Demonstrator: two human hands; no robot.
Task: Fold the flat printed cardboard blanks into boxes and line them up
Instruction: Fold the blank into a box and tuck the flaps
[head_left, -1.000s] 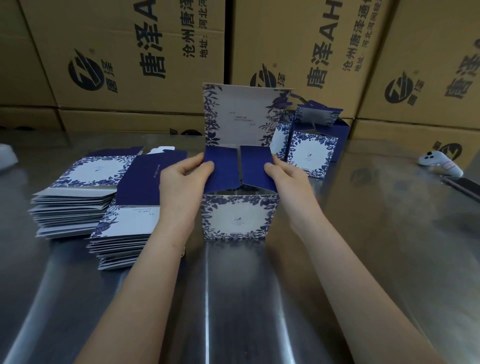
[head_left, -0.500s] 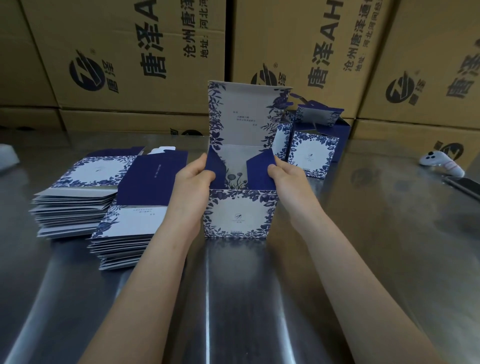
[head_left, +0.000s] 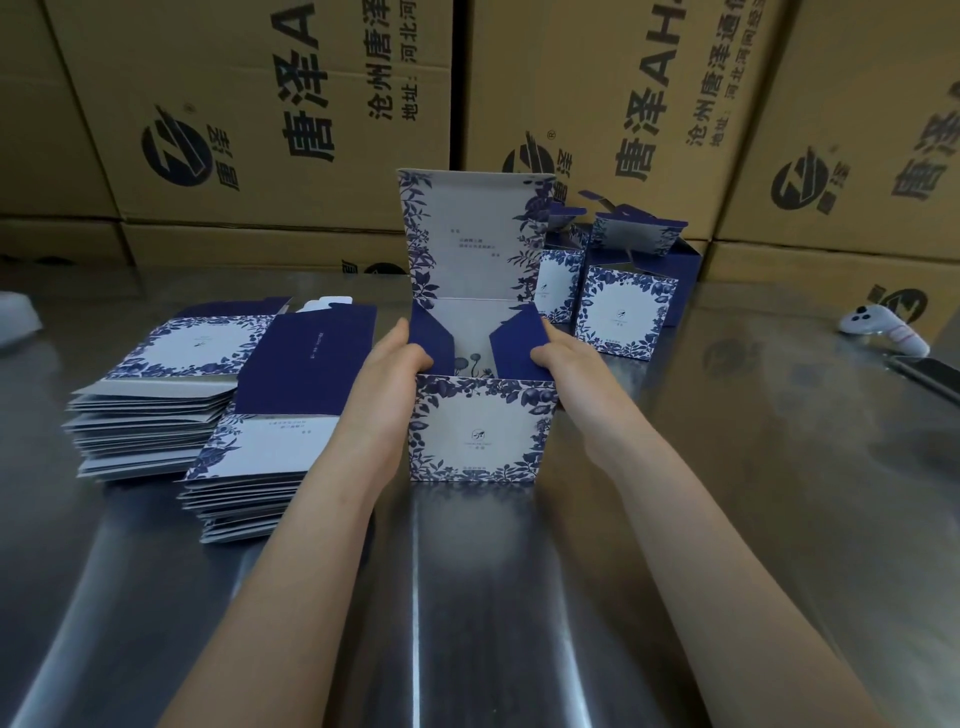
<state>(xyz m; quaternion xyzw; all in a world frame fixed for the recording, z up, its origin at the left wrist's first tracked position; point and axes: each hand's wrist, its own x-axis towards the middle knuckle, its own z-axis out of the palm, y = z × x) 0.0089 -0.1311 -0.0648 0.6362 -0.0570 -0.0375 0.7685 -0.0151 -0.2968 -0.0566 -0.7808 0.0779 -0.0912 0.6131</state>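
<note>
One box (head_left: 475, 431) is stood upright mid-way across the steel table (head_left: 727, 519), lid raised. Its left flap is pinched by the left hand (head_left: 387, 374), its right flap by the right hand (head_left: 571, 364), thumbs curled over. Two piles of flat blanks (head_left: 156, 405) are stacked just left; finished boxes (head_left: 623, 317) are set behind, right.

Three folded boxes (head_left: 475, 431) (head_left: 558, 291) (head_left: 626, 317), two stacks of blanks (head_left: 156, 410) (head_left: 249, 488), two hands (head_left: 384, 379) (head_left: 576, 374), one white controller (head_left: 878, 326)
</note>
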